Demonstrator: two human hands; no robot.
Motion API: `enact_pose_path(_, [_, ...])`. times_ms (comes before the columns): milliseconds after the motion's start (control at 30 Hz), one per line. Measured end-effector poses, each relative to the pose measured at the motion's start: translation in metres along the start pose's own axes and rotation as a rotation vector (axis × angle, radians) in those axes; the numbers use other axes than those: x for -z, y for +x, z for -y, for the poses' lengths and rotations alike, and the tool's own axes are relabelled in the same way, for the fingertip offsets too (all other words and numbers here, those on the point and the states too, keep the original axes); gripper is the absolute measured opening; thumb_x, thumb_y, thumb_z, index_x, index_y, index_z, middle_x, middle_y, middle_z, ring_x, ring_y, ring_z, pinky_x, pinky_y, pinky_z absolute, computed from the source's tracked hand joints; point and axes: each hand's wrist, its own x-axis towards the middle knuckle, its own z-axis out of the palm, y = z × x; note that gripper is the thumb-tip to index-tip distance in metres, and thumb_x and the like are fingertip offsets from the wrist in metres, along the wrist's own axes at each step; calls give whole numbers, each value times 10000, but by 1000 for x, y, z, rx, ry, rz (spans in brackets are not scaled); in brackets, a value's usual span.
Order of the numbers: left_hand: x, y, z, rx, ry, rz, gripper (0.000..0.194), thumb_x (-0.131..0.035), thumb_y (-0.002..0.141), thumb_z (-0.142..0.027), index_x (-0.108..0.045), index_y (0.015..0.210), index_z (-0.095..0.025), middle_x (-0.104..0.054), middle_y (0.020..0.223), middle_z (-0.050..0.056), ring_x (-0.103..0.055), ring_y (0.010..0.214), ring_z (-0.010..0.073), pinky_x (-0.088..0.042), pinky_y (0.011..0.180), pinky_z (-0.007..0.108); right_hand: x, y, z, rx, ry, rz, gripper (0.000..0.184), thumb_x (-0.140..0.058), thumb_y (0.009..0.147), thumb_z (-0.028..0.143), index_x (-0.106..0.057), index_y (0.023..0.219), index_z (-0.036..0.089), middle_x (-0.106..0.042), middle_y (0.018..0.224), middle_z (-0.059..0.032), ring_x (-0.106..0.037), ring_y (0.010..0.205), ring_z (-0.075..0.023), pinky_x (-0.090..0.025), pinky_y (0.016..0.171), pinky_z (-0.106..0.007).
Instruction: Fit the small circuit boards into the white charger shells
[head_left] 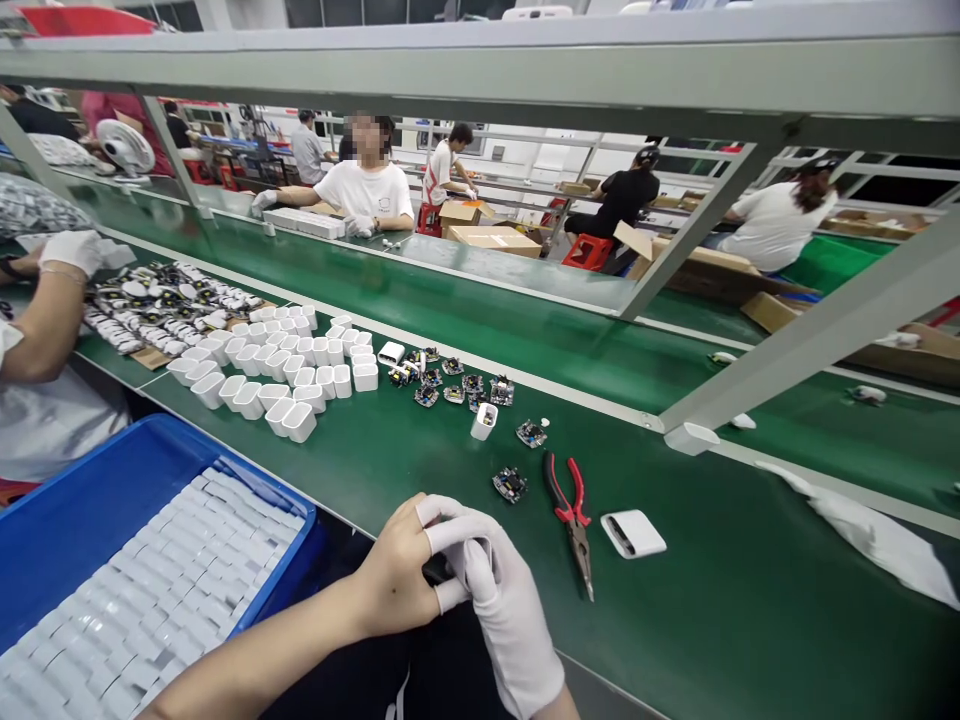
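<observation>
I have both hands drawn together at the near edge of the tabletop (750,640). The left hand (397,575) is bare across the back with white coverings over its fingers, and the right hand (514,610) wears a white glove. Fingers of both are curled in against each other, hiding what lies between; I cannot tell whether they grasp anything.

Just beyond them on the green surface I see a small circuit board (510,484), and right of it the pliers (574,518), red and black handles pointing far, metal nose pointing near. Right of the pliers, a white case (646,530) lies flat, its dark slotted end facing left. A second board (531,432) sits farther off, and left of that stands a small white cup (484,425) with something inside. More boards (427,396) cluster behind it.

Farther left, many white shells (300,422) stand in uneven rows, then a heap of white and black parts (172,295) near a co-worker's gloved hand (73,252). On the near left, a blue tub (82,500) holds packed rows of pale pieces (157,590).

To the far right I have a crumpled white cloth-like piece (870,530). Across the far green surface, a person in a white shirt (367,190) sits facing me.
</observation>
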Motion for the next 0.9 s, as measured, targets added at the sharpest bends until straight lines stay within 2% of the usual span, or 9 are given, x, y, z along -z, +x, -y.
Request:
enact_pose_path(133, [-1, -2, 2, 48, -38, -22, 468, -700, 772, -160, -585, 1215, -260, -620, 1083, 71, -595, 957, 213, -508, 836, 351, -1, -4, -3, -25, -78, 13, 476, -481, 946, 497, -520, 1342, 236, -530, 1421, -103, -502, 1304, -274, -408, 1099, -442])
enact_pose_path(300, [-1, -3, 5, 54, -60, 19, 523, -698, 758, -133, -572, 1241, -287, -621, 1104, 56, -585, 977, 211, -494, 863, 356, -2, -2, 3, 43, -124, 41, 360, -412, 985, 445, -580, 1262, 287, -609, 1329, -63, -573, 1225, -245, -469, 1043, -406])
enact_pose_path(467, [-1, -2, 7, 49, -53, -33, 447, -686, 774, -169, -599, 1204, -257, -611, 1081, 69, -581, 971, 213, -499, 854, 358, 4, -5, 2, -20, -126, 57, 490, -512, 944, 450, -489, 1398, 268, -473, 1480, -87, -427, 1374, -268, -343, 1144, -481])
enact_pose_path(633, [-2, -7, 9, 4, 5, -12, 472, -673, 773, -170, -594, 1227, -274, -618, 1089, 72, -584, 944, 219, -498, 825, 371, 5, -7, 4, -4, -171, 69, 446, -559, 925, 399, -537, 1354, 282, -550, 1410, -87, -488, 1326, -267, -374, 1124, -484])
enact_pose_path(700, [-3, -8, 10, 35, -46, -25, 458, -676, 779, -180, -596, 1221, -273, -606, 1082, 71, -585, 959, 216, -502, 845, 368, 4, -7, 3, -47, -99, 60, 457, -572, 916, 422, -533, 1349, 282, -527, 1433, -89, -479, 1335, -264, -381, 1120, -478])
enact_pose_path(800, [-4, -9, 11, 110, -105, -97, 458, -697, 778, -219, -588, 1221, -261, -579, 1085, 72, -580, 989, 220, -505, 867, 367, 3, -8, 1, -91, 157, 78, 536, -610, 888, 474, -492, 1378, 291, -471, 1482, -88, -454, 1356, -258, -387, 1117, -466])
enact_pose_path(900, [-6, -10, 12, 115, -94, -167, 493, -731, 766, -268, -569, 1231, -259, -562, 1094, 73, -575, 1002, 233, -503, 867, 374, 0, -9, 1, -75, 315, 93, 537, -660, 859, 466, -526, 1350, 299, -500, 1460, -84, -485, 1330, -272, -386, 1116, -479])
